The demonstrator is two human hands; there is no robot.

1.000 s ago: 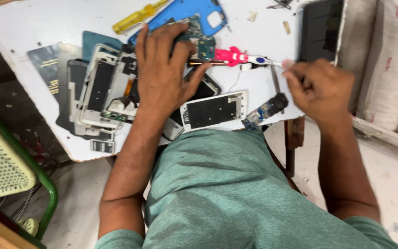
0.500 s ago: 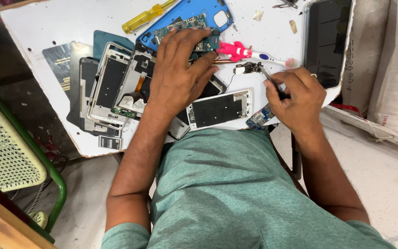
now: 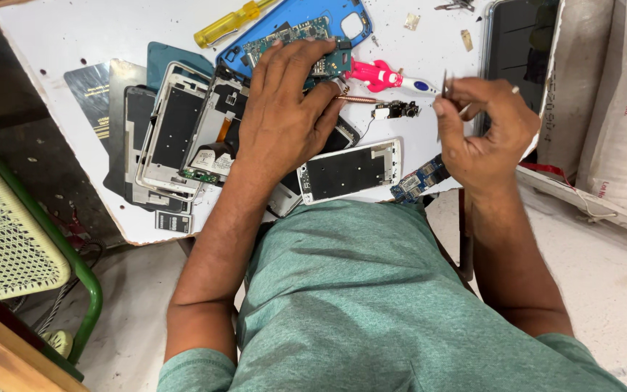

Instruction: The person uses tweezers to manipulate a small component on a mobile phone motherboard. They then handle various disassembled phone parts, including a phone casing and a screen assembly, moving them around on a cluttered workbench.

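Observation:
My left hand (image 3: 284, 116) lies palm down on a pile of opened phones, its fingertips pressing a green circuit board (image 3: 295, 36) that sits in a blue phone back (image 3: 313, 18). My right hand (image 3: 484, 131) is raised above the white table's (image 3: 74, 36) right edge, pinching thin metal tweezers (image 3: 444, 91) upright between thumb and fingers. A small black camera module (image 3: 397, 109) and a pink-handled tool (image 3: 386, 76) lie between the hands.
Several phone frames (image 3: 172, 131) are stacked at the left, and a white frame (image 3: 350, 170) lies near my body. A yellow screwdriver (image 3: 230, 22) rests at the table's far side. A dark tablet (image 3: 520, 43), white sacks (image 3: 618, 94) and a green mesh chair (image 3: 9, 232) surround the table.
My right hand has lifted off the table and moved right, now holding the tweezers upright. My left hand stays pressed on the board.

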